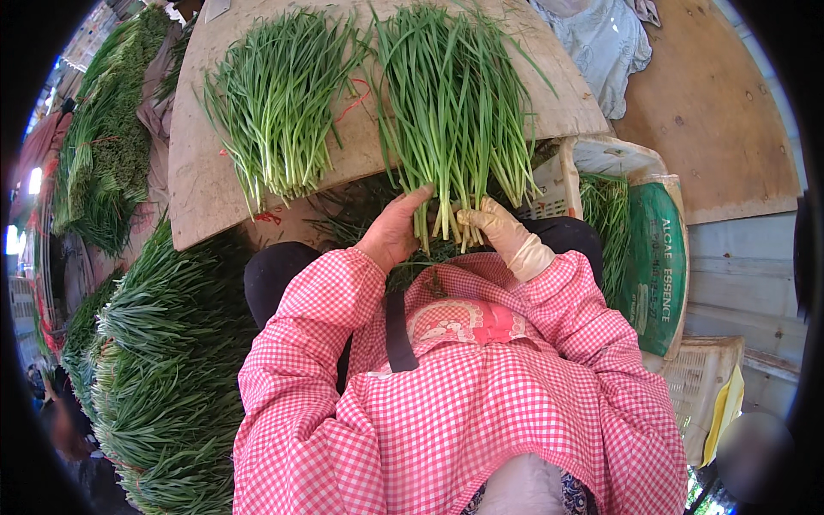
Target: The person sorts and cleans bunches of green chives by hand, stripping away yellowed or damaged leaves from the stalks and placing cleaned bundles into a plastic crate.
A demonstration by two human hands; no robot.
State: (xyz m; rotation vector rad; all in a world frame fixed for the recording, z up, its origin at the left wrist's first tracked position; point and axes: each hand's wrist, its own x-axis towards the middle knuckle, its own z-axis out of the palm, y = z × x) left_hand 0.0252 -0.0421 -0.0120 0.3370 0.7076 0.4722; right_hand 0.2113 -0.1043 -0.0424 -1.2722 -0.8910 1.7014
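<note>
A bunch of long green chives (455, 103) lies on a round wooden board (197, 172), stems hanging over its near edge. My left hand (395, 230), bare, presses against the stem ends from the left. My right hand (498, 227), in a pale glove, grips the same stem ends from the right. A second bunch of chives (275, 103) rests on the board to the left, untouched, with a red band (352, 99) beside it. My sleeves are pink-and-white checked.
Large heaps of chives (163, 369) are stacked at my left and far left (103, 146). A white plastic crate (554, 184) sits under the board's right side. A green-printed sack (657, 257) and another crate (704, 378) stand at right. Light blue cloth (601, 43) lies at the top.
</note>
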